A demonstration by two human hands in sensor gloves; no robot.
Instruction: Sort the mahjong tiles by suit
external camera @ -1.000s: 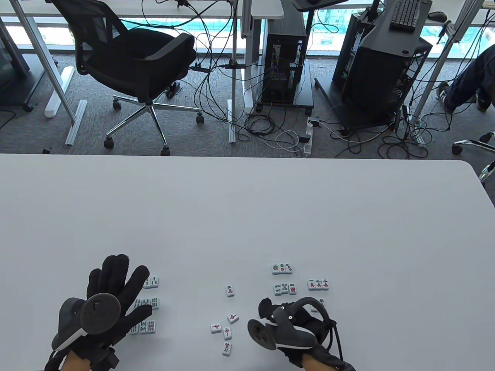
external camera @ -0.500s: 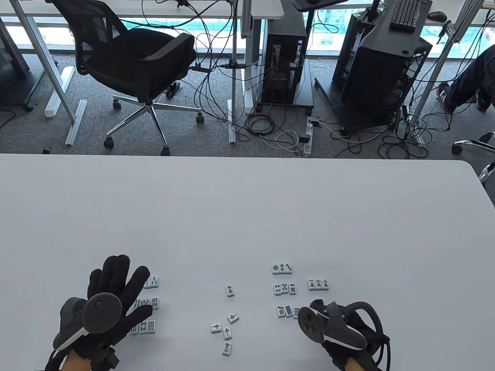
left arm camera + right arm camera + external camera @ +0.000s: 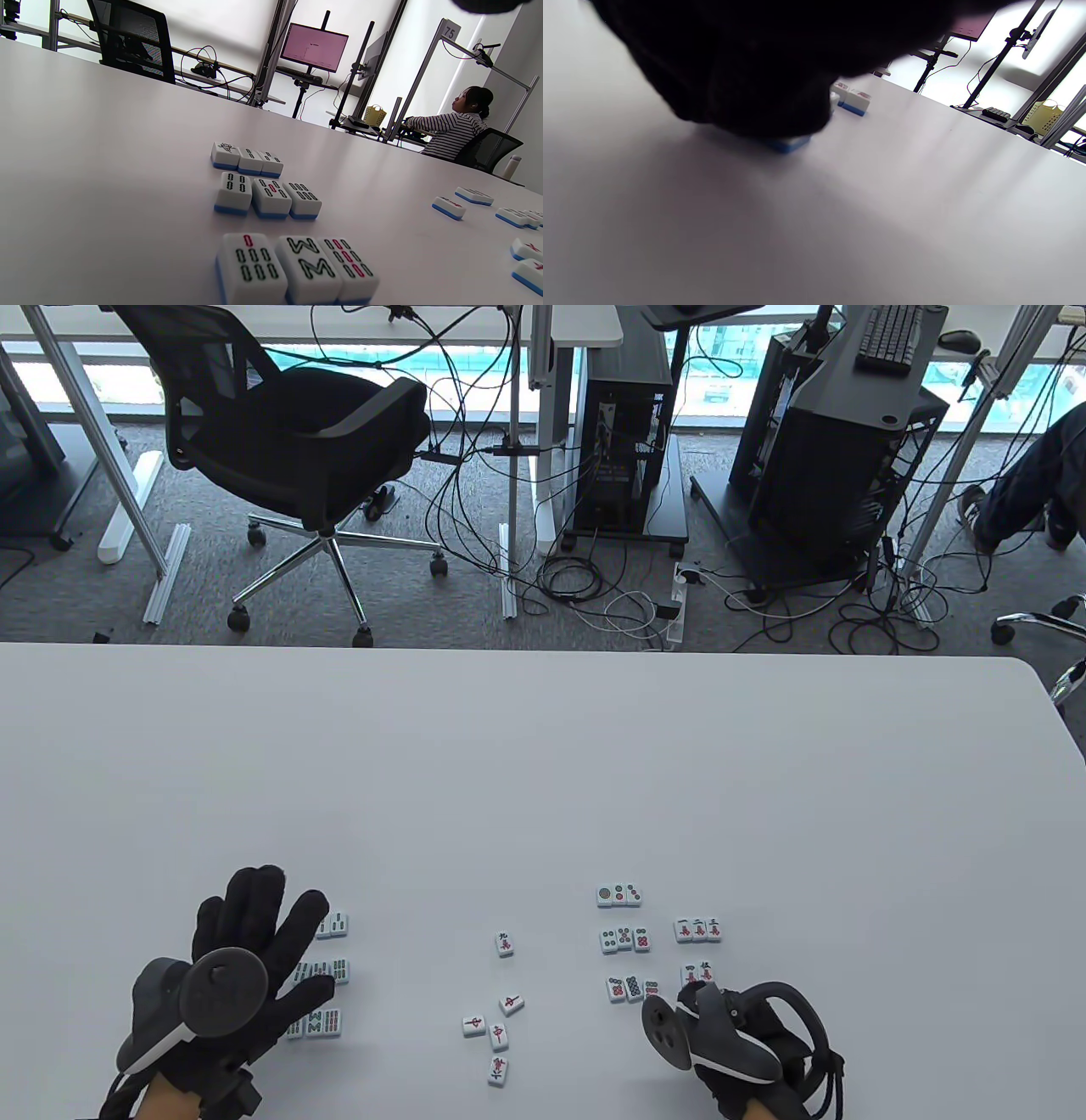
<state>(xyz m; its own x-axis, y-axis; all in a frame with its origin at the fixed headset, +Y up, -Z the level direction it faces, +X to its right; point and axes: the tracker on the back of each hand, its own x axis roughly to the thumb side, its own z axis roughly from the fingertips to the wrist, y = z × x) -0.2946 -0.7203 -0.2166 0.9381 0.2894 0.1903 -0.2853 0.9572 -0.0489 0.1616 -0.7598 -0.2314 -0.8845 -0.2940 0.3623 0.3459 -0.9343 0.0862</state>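
Your right hand (image 3: 736, 1042), grip hidden, sets a tile (image 3: 788, 144) beside matching tiles (image 3: 697, 974) at lower right; your left hand (image 3: 246, 950) lies flat, fingers spread, over sorted tiles (image 3: 325, 1023).

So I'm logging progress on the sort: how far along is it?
Done: bamboo tiles in three rows, dot tiles in three rows, one character row. In hand: the right hand at a second character row. Left: five loose tiles mid-table. The left hand rests open.
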